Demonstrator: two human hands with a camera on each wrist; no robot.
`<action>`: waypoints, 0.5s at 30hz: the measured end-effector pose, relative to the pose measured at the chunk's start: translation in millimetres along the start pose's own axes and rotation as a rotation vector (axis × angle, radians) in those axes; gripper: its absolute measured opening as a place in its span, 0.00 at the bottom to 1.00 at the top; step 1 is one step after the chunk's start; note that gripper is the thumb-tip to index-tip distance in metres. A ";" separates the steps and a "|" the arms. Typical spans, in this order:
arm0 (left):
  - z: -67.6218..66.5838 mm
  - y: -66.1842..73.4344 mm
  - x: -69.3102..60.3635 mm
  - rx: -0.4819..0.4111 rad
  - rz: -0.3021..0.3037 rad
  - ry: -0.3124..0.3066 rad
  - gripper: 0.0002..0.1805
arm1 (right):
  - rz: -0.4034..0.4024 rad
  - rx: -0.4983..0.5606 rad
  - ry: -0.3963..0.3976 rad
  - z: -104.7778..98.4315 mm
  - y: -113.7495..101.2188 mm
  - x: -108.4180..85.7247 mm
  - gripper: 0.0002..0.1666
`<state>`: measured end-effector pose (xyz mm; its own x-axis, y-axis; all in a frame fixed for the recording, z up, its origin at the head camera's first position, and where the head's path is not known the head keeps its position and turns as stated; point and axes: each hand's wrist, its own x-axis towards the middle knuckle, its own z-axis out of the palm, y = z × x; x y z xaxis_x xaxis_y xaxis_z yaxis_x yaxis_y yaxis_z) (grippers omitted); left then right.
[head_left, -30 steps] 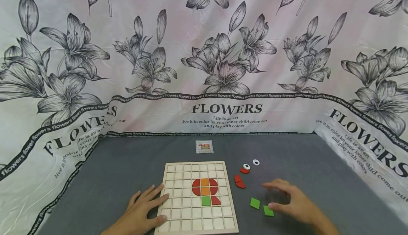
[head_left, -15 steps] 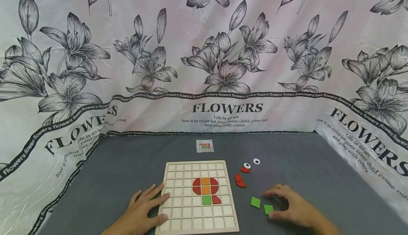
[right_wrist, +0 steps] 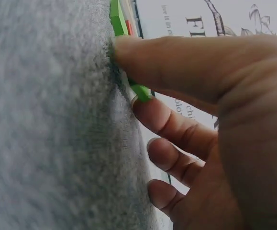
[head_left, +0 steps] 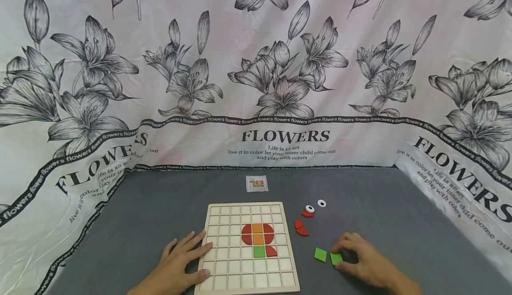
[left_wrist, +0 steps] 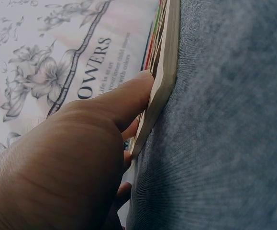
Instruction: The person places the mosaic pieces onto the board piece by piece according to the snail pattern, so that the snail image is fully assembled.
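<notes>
My left hand [head_left: 178,261] rests along the left edge of a wooden grid board [head_left: 227,281], its fingers spread. In the left wrist view the thumb [left_wrist: 128,96] touches the board's rim. On the board sit two orange squares [head_left: 258,233] flanked by red quarter-round tiles [head_left: 246,234]. Below them are a green square [head_left: 259,251] and another red quarter-round piece [head_left: 271,251]. Right of the board, my right hand [head_left: 368,261] pinches a green square tile [head_left: 335,258] between thumb and fingers. A second green tile [head_left: 320,254] lies just left of it on the cloth.
Loose red tiles [head_left: 302,228] lie beside the board's right edge. Farther back are two white eye discs [head_left: 322,203], one overlapping a red piece. A small picture card [head_left: 257,183] lies behind the board. Grey cloth [head_left: 160,201] covers the table, backed by a flower-print curtain [head_left: 280,148].
My right hand's fingers have closed in from a wider spread onto the nearer green tile, which has shifted slightly away from me. My left hand has stayed on the board.
</notes>
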<state>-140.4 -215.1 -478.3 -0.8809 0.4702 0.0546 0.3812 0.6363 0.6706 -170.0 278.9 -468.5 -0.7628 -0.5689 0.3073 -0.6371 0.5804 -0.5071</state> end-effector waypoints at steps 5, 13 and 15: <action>-0.4 0.7 0.3 -0.002 0.001 -0.003 0.31 | 0.011 0.001 0.041 -2.1 -8.5 6.8 0.13; -1.3 1.1 0.9 0.000 -0.003 -0.003 0.32 | -0.140 -0.013 0.159 -4.5 -30.9 25.4 0.16; -1.4 1.5 0.6 0.002 -0.005 -0.002 0.32 | -0.183 -0.009 0.174 -5.1 -36.9 30.8 0.18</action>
<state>-140.8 -214.7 -476.2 -0.8823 0.4680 0.0498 0.3773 0.6402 0.6692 -170.6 243.0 -436.2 -0.6418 -0.5567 0.5274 -0.7666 0.4829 -0.4233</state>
